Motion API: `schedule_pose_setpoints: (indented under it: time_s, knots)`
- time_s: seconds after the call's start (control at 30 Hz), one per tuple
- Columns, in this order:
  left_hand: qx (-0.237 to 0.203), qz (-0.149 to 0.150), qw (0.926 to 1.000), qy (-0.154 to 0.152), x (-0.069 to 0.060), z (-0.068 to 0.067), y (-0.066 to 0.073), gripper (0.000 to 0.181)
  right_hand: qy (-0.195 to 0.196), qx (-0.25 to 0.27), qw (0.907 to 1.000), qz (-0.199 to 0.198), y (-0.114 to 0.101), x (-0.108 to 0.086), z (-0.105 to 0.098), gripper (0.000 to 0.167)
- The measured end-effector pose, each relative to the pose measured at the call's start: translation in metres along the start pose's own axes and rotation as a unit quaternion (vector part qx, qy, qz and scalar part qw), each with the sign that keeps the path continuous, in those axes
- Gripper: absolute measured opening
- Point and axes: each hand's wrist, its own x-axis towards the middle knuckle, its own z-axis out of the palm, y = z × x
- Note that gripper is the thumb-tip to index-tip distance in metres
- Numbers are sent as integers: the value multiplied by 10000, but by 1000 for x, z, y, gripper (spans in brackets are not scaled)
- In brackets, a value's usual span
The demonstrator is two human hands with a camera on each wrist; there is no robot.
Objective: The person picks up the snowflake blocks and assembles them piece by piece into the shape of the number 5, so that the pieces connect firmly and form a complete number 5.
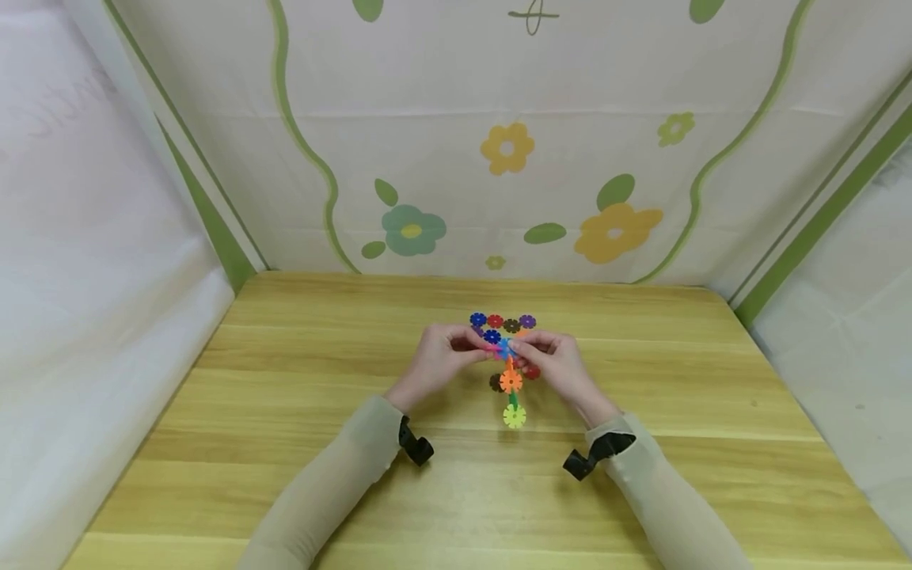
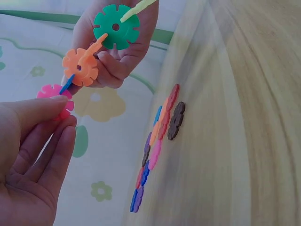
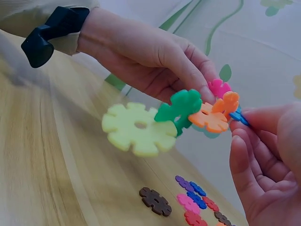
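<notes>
Both hands are raised over the table with a chain of slotted plastic snowflake discs between them. My left hand point(image 1: 445, 358) pinches a pink disc point(image 2: 55, 100) between thumb and fingers. My right hand point(image 1: 559, 368) pinches a blue disc point(image 3: 239, 117) by its edge. The pink disc meets the blue one; how deep their slots engage cannot be told. From the blue disc the chain runs through two orange discs, the nearer orange disc point(image 1: 511, 381) facing the head camera, then a green disc point(image 2: 110, 40) and a yellow-green disc point(image 1: 514, 416) at the hanging end.
Loose discs lie flat on the wooden table point(image 1: 321, 380) behind and under the hands, among them a brown disc point(image 3: 155, 201), a dark blue disc point(image 1: 478, 319) and a purple disc point(image 1: 527, 321). A flower-printed cloth point(image 1: 442, 142) stands along the table's back edge.
</notes>
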Motion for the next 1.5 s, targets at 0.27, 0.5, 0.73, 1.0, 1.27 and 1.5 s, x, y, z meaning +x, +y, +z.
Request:
schedule_pose_setpoints:
  time_s: [0.27, 0.5, 0.73, 1.0, 1.27, 1.5]
  knots:
    - [-60, -393, 9992, -58, 0, -4, -6, 24, -6, 333, 9993, 193, 4, 0, -8, 29]
    - [547, -893, 9939, 346, 7, -33, -17, 37, 187, 456, 9987, 90, 0, -1, -22, 30]
    - [1044, -1041, 9882, 411, 25, -50, -29, 37, 228, 344, 9991, 100, -2, -2, -35, 26]
    - [1673, -1143, 9787, -342, 44, -40, -44, 43, 225, 341, 9991, 93, -6, -6, -36, 28]
    - [2019, -1488, 9666, -537, 57, -33, -50, 36, 225, 398, 9989, 78, -5, -5, -37, 26]
    - [1998, -1814, 9617, -491, 61, -31, -50, 31, 199, 451, 9988, 27, -5, -6, -36, 23]
